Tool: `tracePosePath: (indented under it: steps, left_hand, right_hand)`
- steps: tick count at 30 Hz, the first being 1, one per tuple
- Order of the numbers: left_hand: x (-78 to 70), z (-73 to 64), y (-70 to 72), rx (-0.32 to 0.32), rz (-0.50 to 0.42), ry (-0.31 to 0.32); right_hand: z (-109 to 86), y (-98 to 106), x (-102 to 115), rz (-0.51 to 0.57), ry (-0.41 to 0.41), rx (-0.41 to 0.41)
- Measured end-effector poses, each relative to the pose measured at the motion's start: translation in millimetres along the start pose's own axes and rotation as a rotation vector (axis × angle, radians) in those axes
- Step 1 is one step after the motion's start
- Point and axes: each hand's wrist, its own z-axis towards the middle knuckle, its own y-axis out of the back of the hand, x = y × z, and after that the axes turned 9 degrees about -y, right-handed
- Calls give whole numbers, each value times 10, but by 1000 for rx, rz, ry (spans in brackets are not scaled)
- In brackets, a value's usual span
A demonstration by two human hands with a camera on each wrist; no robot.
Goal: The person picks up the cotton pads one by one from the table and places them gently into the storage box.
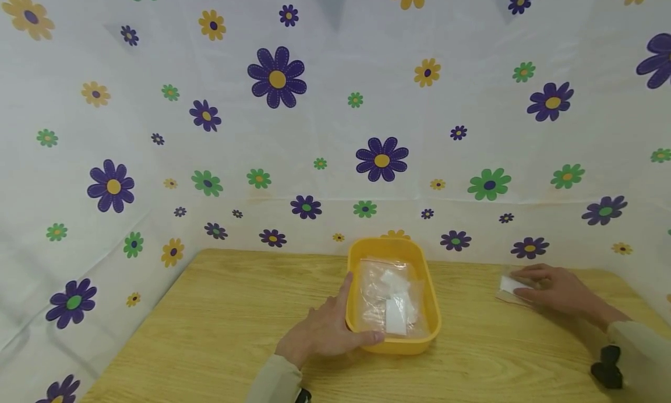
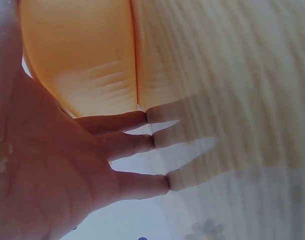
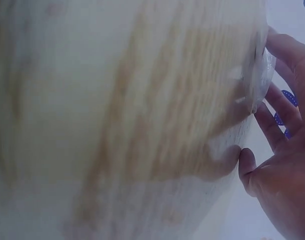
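A yellow plastic tub point(image 1: 431, 310) stands on the table, holding clear zip bags point(image 1: 369, 286) with white pieces inside. My left hand point(image 1: 327, 327) rests against its near left corner, thumb over the front rim and index finger along the side. In the left wrist view the other fingers point(image 2: 137, 185) are straight, their tips on the tabletop beside the tub. Off to the right, my right hand point(image 1: 561, 289) pinches a small clear zip bag point(image 1: 507, 285) with a white piece in it, at the tabletop. The right wrist view shows the bag point(image 3: 265, 75) between thumb and fingers.
The wooden table point(image 1: 251, 298) reaches back to a white curtain point(image 1: 335, 123) printed with purple, green and yellow flowers. The curtain also closes off the left and right sides. Black straps point(image 1: 608, 368) sit on the sleeved wrists.
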Motion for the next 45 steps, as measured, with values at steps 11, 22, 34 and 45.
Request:
tracePosePath:
  steps: [11, 22, 34, 45]
  left_hand:
    - [-2, -10, -7, 0, 8, 3]
    - [11, -10, -16, 2, -9, 10]
    - [26, 0, -27, 5, 8, 6]
    - [18, 11, -10, 8, 7, -2]
  right_hand:
    - [-11, -10, 18, 103, -38, 15]
    - [-39, -9, 76, 149, -34, 13]
    - [-162, -49, 118, 125, 49, -26]
    - [-277, -14, 241, 121, 88, -92]
